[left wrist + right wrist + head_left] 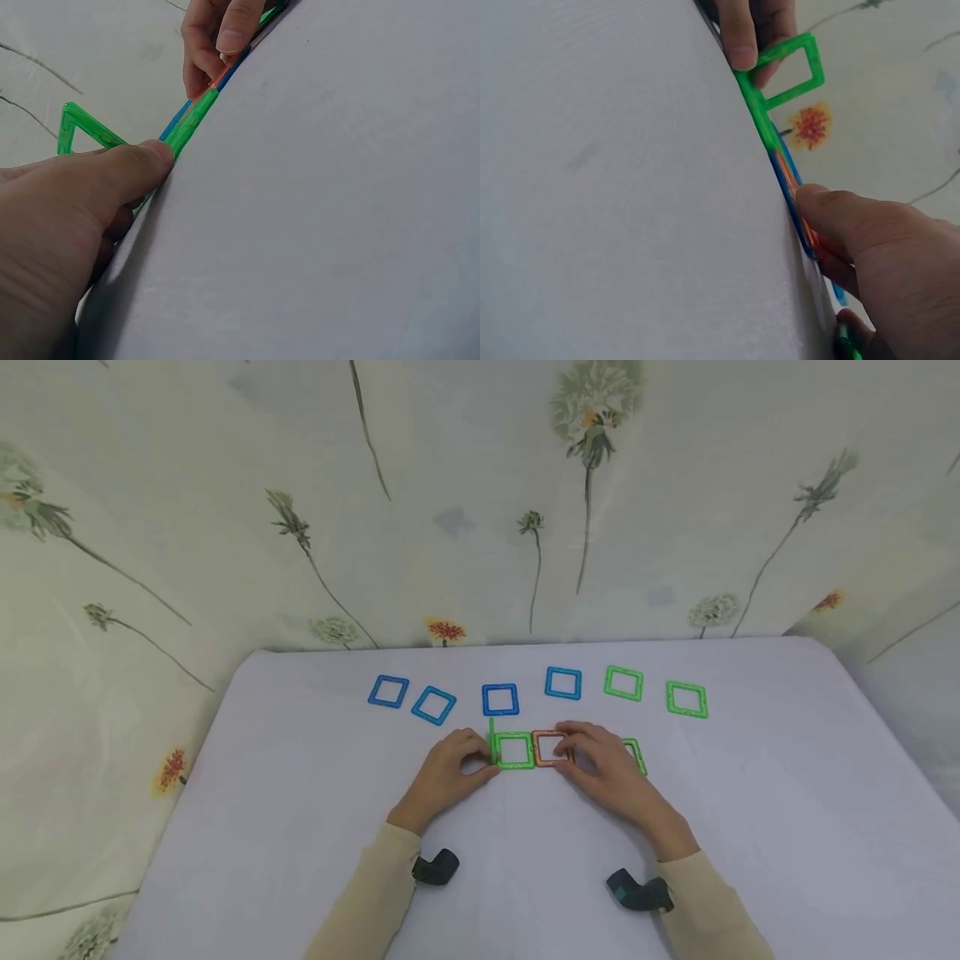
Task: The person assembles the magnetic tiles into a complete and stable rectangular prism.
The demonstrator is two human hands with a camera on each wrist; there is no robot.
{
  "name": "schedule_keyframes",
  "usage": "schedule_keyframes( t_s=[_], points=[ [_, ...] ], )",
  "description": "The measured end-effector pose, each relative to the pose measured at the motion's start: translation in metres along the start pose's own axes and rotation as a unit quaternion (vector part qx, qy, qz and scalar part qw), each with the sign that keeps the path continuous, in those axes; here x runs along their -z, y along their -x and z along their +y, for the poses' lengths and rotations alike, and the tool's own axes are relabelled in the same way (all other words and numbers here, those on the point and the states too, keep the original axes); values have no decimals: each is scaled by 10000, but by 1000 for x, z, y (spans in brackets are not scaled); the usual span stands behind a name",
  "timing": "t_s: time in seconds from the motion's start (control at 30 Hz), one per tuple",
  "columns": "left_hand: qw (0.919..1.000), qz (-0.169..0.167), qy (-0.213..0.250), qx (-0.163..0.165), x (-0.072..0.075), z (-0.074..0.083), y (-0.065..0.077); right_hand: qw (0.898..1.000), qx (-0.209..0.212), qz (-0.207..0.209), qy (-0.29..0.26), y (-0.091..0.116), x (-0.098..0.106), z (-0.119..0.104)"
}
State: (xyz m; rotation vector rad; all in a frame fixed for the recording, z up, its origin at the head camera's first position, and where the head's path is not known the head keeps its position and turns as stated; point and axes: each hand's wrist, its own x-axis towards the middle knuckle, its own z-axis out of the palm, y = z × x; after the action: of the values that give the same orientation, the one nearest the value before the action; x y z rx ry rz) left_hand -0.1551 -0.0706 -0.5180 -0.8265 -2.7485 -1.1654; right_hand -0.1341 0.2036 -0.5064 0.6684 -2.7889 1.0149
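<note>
A flat green square frame tile (514,767) lies edge to edge with an orange square frame tile (551,763) on its right. At its left edge a second green square tile (816,60) stands upright. My left hand (448,772) pinches the green tiles at that corner with thumb and fingers. My right hand (611,772) grips the orange tile, thumb at the near edge. Under the orange tile the wrist views show a blue edge (802,232). Another green tile (636,756) shows partly beside my right hand; whether the hand touches it is unclear.
Behind the hands several loose tiles lie in a rough row: blue ones on the left and middle, such as this blue square (500,699), and two green squares (623,683) at right. White cloth covers the table (517,877); a flower-patterned curtain (480,568) hangs behind it.
</note>
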Motion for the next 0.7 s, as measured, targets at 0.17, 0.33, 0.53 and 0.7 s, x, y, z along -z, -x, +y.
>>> schedule_keyframes(
  t_s=[0.17, 0.33, 0.53, 0.7],
  points=[
    [10000, 17, -24, 80, -1, 2, 3, 9994, -123, -312, -40, 2, 5, -4],
    [10000, 53, 27, 27, -2, 2, 4, 9988, -63, -482, 50, -1, 10, -3],
    [10000, 15, -3, 62, -1, 3, 4, 9981, 128, -599, 46, -9, 19, -2],
    [9999, 11, 13, 131, -1, 5, 2, 9976, -42, -686, -55, -18, 24, -4]
  ],
)
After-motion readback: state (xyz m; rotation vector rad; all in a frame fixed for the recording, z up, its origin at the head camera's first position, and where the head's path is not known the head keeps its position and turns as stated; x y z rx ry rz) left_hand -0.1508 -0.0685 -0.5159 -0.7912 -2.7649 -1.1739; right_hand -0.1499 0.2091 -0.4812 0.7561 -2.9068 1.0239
